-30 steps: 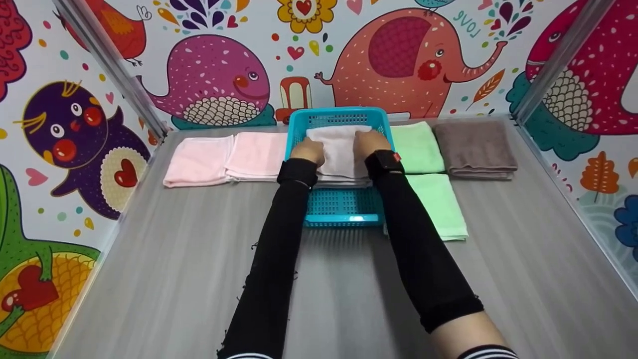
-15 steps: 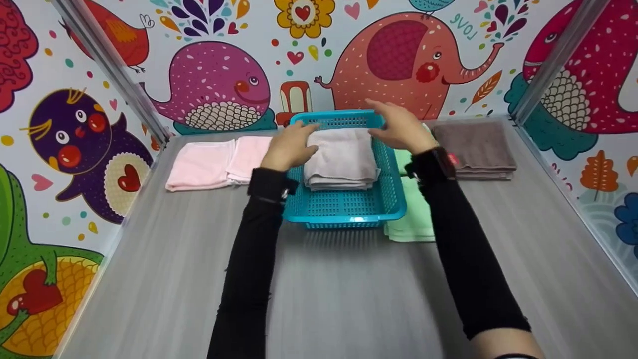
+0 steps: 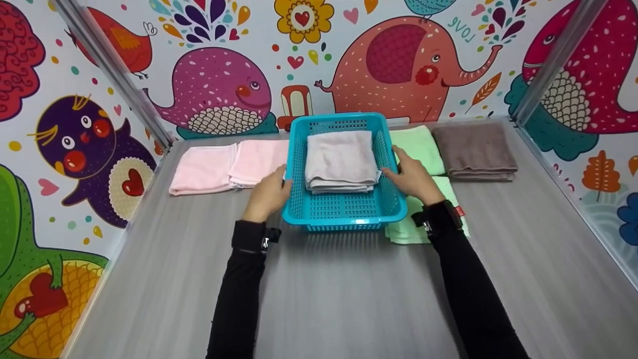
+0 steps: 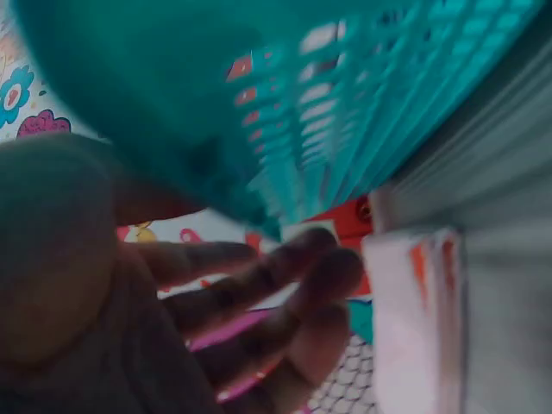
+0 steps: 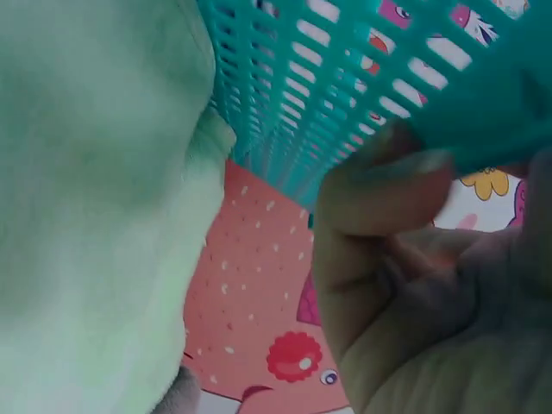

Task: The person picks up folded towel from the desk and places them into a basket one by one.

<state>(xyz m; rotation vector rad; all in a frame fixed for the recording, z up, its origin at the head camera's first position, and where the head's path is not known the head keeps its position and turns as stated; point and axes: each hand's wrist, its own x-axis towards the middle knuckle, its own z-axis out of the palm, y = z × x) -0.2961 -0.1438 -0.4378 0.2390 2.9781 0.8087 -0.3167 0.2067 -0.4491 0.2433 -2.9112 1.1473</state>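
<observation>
Grey wood-grain desk (image 3: 339,294), walled on three sides by panels printed with cartoon animals.

Head view. Teal basket (image 3: 344,212) of perforated plastic, standing on the desk at its middle toward the back. Inside it, one folded pale grey towel (image 3: 341,159), lying flat against the far half of the basket floor. Left hand (image 3: 268,193) at the basket's left rim, thumb at the edge, fingers curled down the outer wall. Right hand (image 3: 412,175) at the right rim, fingers laid along the wall. Both arms in black sleeves with a wrist strap each. Two pink towels (image 3: 229,164) folded side by side, left of the basket. Two green towels (image 3: 423,149), right of the basket, one behind the other; the nearer lies partly under the right wrist. One brown towel (image 3: 473,149), folded, at the far right.

Left wrist view. Blurred. Basket wall (image 4: 362,112) close above the left hand's fingers (image 4: 276,276), which are loosely bent beneath the rim; whether they grip cannot be told.

Right wrist view. Thumb (image 5: 379,198) pressed on the basket rim (image 5: 483,112), gripping it; green towel (image 5: 95,216) just beside.
</observation>
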